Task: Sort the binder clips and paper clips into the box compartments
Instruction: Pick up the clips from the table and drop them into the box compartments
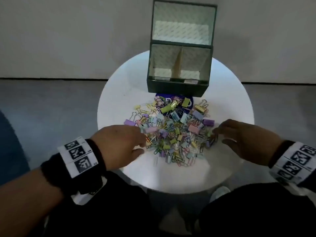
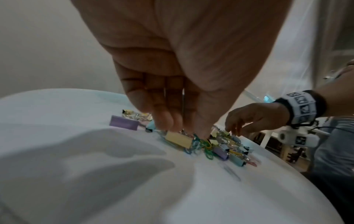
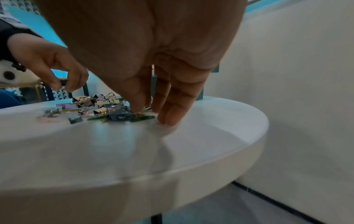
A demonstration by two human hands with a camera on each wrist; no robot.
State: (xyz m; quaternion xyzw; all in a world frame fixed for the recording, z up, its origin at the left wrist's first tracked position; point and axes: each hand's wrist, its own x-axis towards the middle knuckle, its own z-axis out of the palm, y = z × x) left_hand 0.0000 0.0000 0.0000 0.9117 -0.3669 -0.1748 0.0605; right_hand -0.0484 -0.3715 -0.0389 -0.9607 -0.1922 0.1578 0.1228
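Mixed pile of clips [image 1: 172,132] is lying on the round white table [image 1: 229,106], just in front of the dark box [image 1: 177,88]; its lid is standing open and both front compartments are showing no clips. Left hand [image 1: 119,146] is reaching into the pile's left edge, fingertips [image 2: 166,121] bunched over a yellow binder clip [image 2: 179,140]; cannot tell if pinching. Right hand [image 1: 246,139] is touching the pile's right edge, fingers [image 3: 172,109] pointing down, grip unclear.
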